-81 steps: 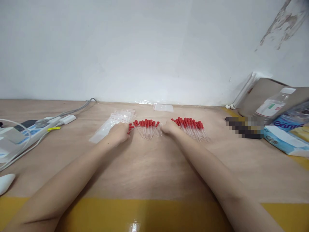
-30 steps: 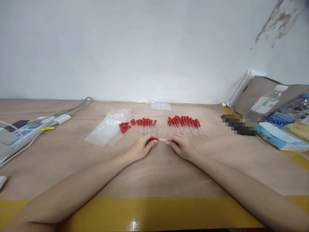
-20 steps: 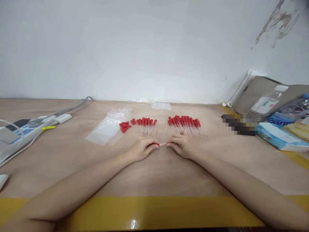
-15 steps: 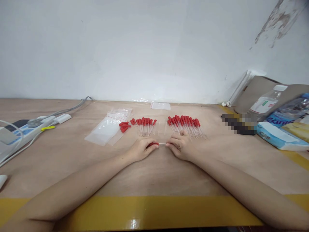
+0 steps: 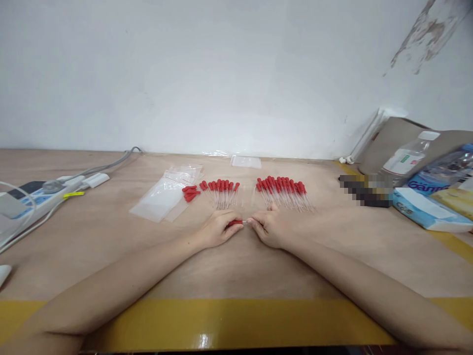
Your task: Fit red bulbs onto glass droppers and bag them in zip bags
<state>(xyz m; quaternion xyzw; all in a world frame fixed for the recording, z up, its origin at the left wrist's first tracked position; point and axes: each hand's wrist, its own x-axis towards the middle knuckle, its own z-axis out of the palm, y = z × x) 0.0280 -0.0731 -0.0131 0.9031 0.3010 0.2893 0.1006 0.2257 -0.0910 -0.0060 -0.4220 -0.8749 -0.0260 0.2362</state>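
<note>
Red is showing between the thumb and fingers of the left hand (image 5: 221,228), which is closing on a bulb (image 5: 236,223); the bulb's left end is lying hidden in the grip. A short length of clear tube (image 5: 244,222) is bridging from it to the right hand (image 5: 269,228), whose thumb and fingertips are pinching the tube and masking the rest of it. Both pieces are sitting above the middle of the table (image 5: 236,276); how deeply the tube is entering the bulb I am unable to tell. Beyond the hands I am recording a left group of droppers (image 5: 221,186) and a right group of droppers (image 5: 284,185), red tops facing the wall (image 5: 236,74). Faint clear tubes (image 5: 253,195) are lying between them, and I am not obtaining a count. Loose bulbs (image 5: 191,194) are resting at the edge of the clear bags (image 5: 153,199). At far left, the frame is cutting off a white object (image 5: 4,272); at right, a dark item (image 5: 364,191) is appearing pixelated, and I am leaving it unidentified.
</note>
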